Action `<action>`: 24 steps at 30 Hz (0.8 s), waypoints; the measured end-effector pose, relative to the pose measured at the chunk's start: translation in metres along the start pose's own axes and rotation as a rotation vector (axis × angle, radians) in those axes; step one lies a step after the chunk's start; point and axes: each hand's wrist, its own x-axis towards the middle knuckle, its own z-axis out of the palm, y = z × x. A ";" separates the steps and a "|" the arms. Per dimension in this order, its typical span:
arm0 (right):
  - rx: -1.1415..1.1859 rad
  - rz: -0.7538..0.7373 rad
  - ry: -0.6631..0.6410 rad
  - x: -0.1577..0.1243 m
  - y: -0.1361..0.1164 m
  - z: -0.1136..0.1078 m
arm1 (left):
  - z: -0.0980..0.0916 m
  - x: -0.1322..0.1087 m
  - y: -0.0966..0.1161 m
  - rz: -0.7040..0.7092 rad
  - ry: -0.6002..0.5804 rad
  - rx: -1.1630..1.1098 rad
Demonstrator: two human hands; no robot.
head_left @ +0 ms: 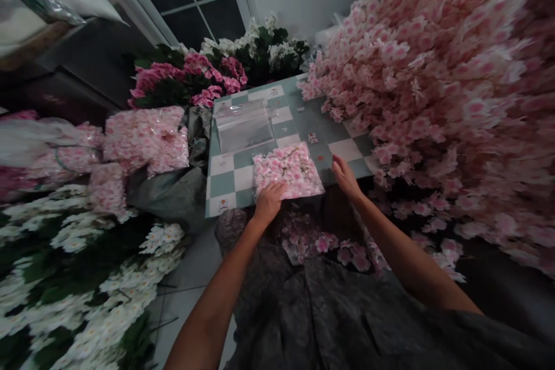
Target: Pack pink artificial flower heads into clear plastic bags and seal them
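A clear plastic bag packed with pink artificial blossoms lies flat near the front edge of the small checkered table. My left hand rests on the bag's near left corner, its fingers laid out over the plastic. To the right of the bag, apart from it, my right hand hovers by the table's edge with fingers stretched and nothing in them. Behind the bag, at the table's far left, is a stack of flat clear plastic bags.
A large mass of pink blossom branches overhangs the table's right side. Filled blossom bags are piled at left, above white flowers. Magenta flowers and white flowers stand behind the table. Loose pink blossoms lie below its front edge.
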 end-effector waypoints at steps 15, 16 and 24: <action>0.769 0.234 -0.527 -0.005 -0.082 0.029 | -0.066 -0.055 -0.001 -0.591 0.402 -1.438; 0.790 0.244 -0.526 -0.007 -0.084 0.028 | -0.064 -0.057 -0.005 -0.586 0.414 -1.437; 0.251 0.096 -0.284 -0.015 -0.058 0.029 | -0.060 -0.062 -0.014 -0.730 0.343 -1.393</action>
